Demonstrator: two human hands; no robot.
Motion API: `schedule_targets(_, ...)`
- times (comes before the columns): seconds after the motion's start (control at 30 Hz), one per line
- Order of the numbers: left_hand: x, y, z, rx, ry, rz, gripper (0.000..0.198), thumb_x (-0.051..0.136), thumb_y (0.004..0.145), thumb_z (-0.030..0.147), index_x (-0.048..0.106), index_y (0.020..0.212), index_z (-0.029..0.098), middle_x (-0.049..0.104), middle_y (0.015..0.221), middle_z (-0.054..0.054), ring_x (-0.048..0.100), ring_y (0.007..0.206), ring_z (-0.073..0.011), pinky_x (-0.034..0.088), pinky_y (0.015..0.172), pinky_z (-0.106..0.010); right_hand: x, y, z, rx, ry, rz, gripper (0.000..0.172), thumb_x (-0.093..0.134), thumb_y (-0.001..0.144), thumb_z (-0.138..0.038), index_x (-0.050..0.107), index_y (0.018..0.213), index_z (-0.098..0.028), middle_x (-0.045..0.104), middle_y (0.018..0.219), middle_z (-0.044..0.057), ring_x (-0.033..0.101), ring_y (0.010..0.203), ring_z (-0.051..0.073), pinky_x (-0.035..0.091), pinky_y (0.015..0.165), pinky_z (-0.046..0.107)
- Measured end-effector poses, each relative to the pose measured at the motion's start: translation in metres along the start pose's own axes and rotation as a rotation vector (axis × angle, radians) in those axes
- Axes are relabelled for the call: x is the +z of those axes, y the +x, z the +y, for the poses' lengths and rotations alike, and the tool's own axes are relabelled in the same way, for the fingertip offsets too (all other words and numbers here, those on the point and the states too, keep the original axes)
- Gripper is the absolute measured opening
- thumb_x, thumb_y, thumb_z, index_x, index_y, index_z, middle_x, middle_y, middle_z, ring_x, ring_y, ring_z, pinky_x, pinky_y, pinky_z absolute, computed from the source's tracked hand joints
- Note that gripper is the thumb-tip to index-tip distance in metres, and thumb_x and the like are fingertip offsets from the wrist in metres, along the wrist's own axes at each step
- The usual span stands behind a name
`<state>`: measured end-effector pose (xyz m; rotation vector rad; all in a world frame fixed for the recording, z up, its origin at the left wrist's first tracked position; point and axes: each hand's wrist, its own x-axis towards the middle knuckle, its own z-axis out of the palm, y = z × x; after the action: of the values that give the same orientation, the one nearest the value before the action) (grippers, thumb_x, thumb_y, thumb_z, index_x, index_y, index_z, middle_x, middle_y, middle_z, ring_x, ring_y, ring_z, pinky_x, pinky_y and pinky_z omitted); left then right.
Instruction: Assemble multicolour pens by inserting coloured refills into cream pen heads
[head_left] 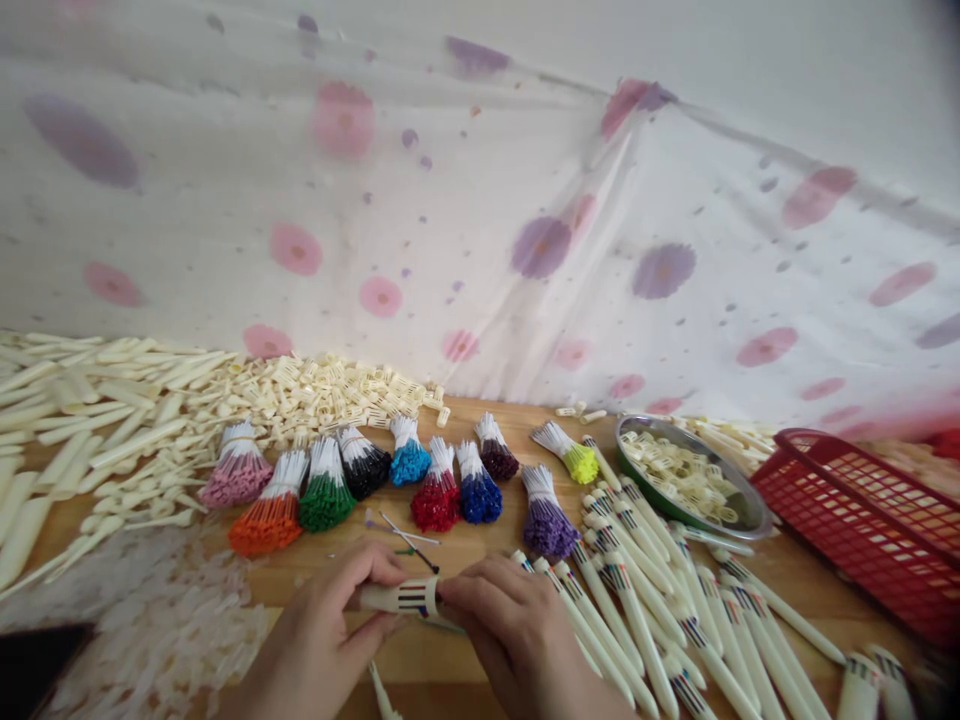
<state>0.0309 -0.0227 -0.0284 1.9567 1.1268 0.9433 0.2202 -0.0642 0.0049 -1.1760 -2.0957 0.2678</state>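
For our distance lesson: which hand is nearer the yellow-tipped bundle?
Right. The right hand is below the yellow-tipped bundle in the picture; the left hand is farther left.

no legible txt, labels, nos.

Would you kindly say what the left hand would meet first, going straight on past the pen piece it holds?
Likely the right hand, at the far end of the pen piece; depth is unclear.

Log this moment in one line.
left hand: holding slotted barrel | right hand: at barrel's end | ahead: colored refill bundles | right: cream pens
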Motion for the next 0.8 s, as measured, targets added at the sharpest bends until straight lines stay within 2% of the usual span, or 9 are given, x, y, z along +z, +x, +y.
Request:
schedule_targets(0.13,-0.001,0.0,0.006,0.018,0.066,0.02,0.014,0.062,0.069,0.011,0.057,0.073,0.024,0.068,0.077,0.002,0.068,0.073,-0.0169,0.054,0.065,-0.026,-0.002,-0.001,-0.003,-0.06,-0.079,-0.011,0.023,0.039,0.089,-0.011,0.061,0.094,-0.017,0.067,0.076,0.006,0.057,0.063,0.016,0.042,0.055,0.025)
schedule_targets(0.27,-0.003,0.0,0.011,0.193,0.189,0.144,0.011,0.059,0.071,0.013,0.056,0.072,0.024,0.068,0.075,0.002,0.067,0.07,-0.0168,0.054,0.062,-0.025,0.001,-0.004,-0.004,-0.002,-0.051,0.008,0.023,0.04,0.089,-0.012,0.062,0.094,-0.016,0.067,0.076,0.007,0.06,0.066,0.017,0.045,0.057,0.025)
schedule_targets(0.37,-0.005,-0.001,0.014,0.308,0.285,0.176,0.012,0.056,0.075,0.013,0.055,0.078,0.025,0.068,0.077,0.001,0.068,0.073,-0.0172,0.054,0.064,-0.026,0.004,-0.007,-0.003,0.122,0.108,0.026,0.021,0.042,0.09,-0.018,0.064,0.092,-0.016,0.066,0.075,0.007,0.061,0.065,0.015,0.047,0.057,0.023)
schedule_targets(0.5,-0.007,-0.003,0.015,0.374,0.367,0.191,0.014,0.051,0.078,0.012,0.054,0.083,0.025,0.067,0.079,0.0,0.067,0.075,-0.017,0.054,0.066,-0.026,0.008,-0.009,-0.002,0.417,0.483,-0.007,0.028,0.045,0.089,-0.036,0.065,0.088,-0.016,0.064,0.073,0.006,0.054,0.054,0.011,0.045,0.044,0.018)
schedule_targets(0.67,-0.008,-0.004,0.014,0.368,0.361,0.195,0.011,0.055,0.077,0.015,0.054,0.081,0.025,0.067,0.08,0.001,0.067,0.074,-0.0163,0.054,0.065,-0.024,0.008,-0.006,-0.006,0.704,0.797,-0.026,0.047,0.059,0.072,-0.059,0.067,0.087,-0.015,0.063,0.075,0.007,0.052,0.058,0.011,0.041,0.039,0.015)
schedule_targets(0.8,-0.008,-0.002,0.014,0.33,0.314,0.197,0.012,0.057,0.075,0.015,0.054,0.079,0.025,0.067,0.079,0.002,0.067,0.074,-0.0159,0.054,0.065,-0.023,0.006,-0.002,-0.008,0.791,0.872,-0.024,0.05,0.064,0.064,-0.062,0.067,0.079,-0.015,0.063,0.071,0.006,0.047,0.054,0.01,0.037,0.037,0.015)
